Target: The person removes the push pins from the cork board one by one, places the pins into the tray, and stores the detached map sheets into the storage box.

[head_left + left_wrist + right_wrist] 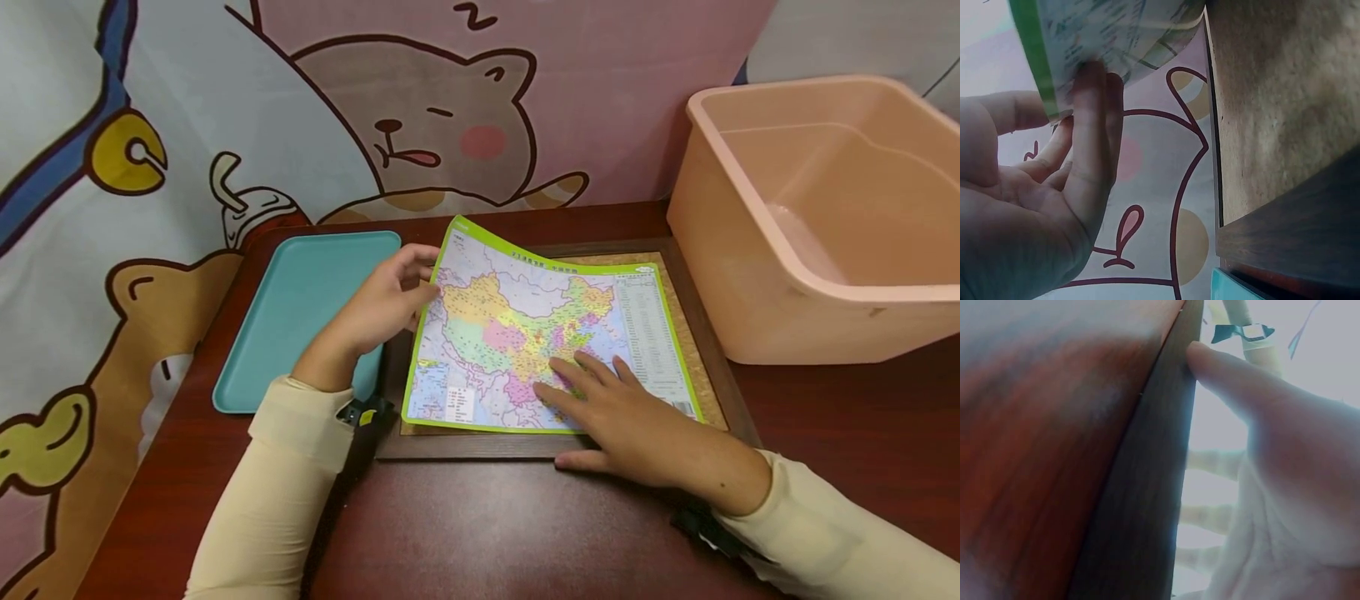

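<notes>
A map sheet [517, 333] with a green border, printed with a coloured map, lies over a cork board in a dark wooden frame [480, 447]. Its left side curves up off the cork. My left hand [386, 304] pinches that raised left edge between thumb and fingers. In the left wrist view, the fingers of the left hand [1054, 162] lie behind the sheet [1116, 37], with bare cork [1272, 106] below. My right hand [622, 408] is spread over the sheet's lower right part, its thumb near the frame's front strip. The right wrist view shows that thumb [1229, 369] at the frame [1147, 437].
A teal tray [292, 308] lies left of the frame, partly behind the left forearm. At the right stands a large pink plastic bin [720, 250]. A cartoon-printed cloth [600, 100] hangs behind the dark red table [487, 533].
</notes>
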`<action>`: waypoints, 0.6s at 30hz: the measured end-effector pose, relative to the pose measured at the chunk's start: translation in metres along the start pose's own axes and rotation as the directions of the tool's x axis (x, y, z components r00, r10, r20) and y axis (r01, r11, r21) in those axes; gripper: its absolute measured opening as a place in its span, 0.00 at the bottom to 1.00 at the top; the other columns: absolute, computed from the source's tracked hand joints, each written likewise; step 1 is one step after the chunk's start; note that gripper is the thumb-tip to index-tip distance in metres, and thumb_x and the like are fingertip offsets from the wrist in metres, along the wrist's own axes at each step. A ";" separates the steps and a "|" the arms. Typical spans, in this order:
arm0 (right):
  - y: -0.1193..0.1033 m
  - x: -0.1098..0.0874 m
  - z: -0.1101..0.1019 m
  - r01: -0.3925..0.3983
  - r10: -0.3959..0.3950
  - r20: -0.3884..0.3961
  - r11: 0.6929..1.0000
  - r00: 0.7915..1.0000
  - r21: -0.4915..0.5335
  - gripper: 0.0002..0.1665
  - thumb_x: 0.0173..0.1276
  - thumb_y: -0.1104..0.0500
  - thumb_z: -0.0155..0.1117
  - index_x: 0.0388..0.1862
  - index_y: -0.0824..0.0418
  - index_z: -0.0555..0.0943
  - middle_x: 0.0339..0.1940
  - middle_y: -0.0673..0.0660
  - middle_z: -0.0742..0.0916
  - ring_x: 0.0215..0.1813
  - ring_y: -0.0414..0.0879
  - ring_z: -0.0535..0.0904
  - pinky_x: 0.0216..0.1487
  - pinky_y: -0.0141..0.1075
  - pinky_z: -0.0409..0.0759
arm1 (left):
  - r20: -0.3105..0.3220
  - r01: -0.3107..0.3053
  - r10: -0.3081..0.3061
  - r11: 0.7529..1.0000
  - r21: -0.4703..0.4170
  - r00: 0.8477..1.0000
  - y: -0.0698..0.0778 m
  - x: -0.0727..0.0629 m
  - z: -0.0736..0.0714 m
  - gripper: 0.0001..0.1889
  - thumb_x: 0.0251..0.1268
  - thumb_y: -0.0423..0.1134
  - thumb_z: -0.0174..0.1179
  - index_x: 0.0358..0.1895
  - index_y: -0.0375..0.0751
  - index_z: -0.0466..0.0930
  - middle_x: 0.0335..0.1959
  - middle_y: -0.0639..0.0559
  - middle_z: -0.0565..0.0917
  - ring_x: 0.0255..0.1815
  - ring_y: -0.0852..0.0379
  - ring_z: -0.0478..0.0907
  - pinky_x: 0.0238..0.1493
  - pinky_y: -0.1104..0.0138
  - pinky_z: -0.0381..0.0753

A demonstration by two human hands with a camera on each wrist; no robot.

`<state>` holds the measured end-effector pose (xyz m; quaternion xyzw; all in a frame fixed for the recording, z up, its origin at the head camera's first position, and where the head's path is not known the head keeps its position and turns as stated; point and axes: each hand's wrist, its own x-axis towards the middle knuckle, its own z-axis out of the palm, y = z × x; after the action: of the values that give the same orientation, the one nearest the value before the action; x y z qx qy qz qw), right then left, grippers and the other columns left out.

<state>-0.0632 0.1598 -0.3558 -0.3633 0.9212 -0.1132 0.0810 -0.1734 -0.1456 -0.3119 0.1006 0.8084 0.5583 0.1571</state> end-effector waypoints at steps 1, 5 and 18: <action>0.000 0.000 0.000 0.002 -0.002 0.000 1.000 1.000 0.002 0.45 0.66 0.33 0.65 0.77 0.49 0.65 0.78 0.62 0.67 0.77 0.69 0.59 0.64 0.74 0.61 | -0.003 0.002 -0.002 1.000 -0.005 1.000 0.000 0.000 0.000 0.23 0.77 0.33 0.50 0.71 0.46 0.63 0.56 0.40 0.75 0.44 0.45 0.82 0.32 0.57 0.87; 0.001 0.000 -0.001 0.000 0.000 0.009 1.000 1.000 0.007 0.46 0.65 0.34 0.67 0.77 0.49 0.66 0.78 0.62 0.67 0.78 0.69 0.59 0.65 0.73 0.62 | -0.016 -0.001 0.001 1.000 -0.003 1.000 0.000 0.000 -0.001 0.22 0.77 0.33 0.50 0.70 0.46 0.64 0.55 0.40 0.76 0.42 0.46 0.81 0.30 0.57 0.86; 0.001 0.000 -0.013 0.044 -0.059 -0.136 0.993 0.989 -0.106 0.45 0.62 0.37 0.71 0.74 0.51 0.69 0.74 0.62 0.71 0.75 0.65 0.64 0.67 0.68 0.66 | -0.080 -0.021 0.014 0.996 -0.091 0.997 -0.002 0.001 -0.005 0.21 0.77 0.30 0.48 0.70 0.46 0.65 0.52 0.40 0.77 0.42 0.45 0.81 0.31 0.55 0.87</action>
<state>-0.0666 0.1626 -0.3430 -0.3820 0.9195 -0.0925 -0.0050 -0.1762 -0.1498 -0.3124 0.0782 0.7866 0.5997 0.1243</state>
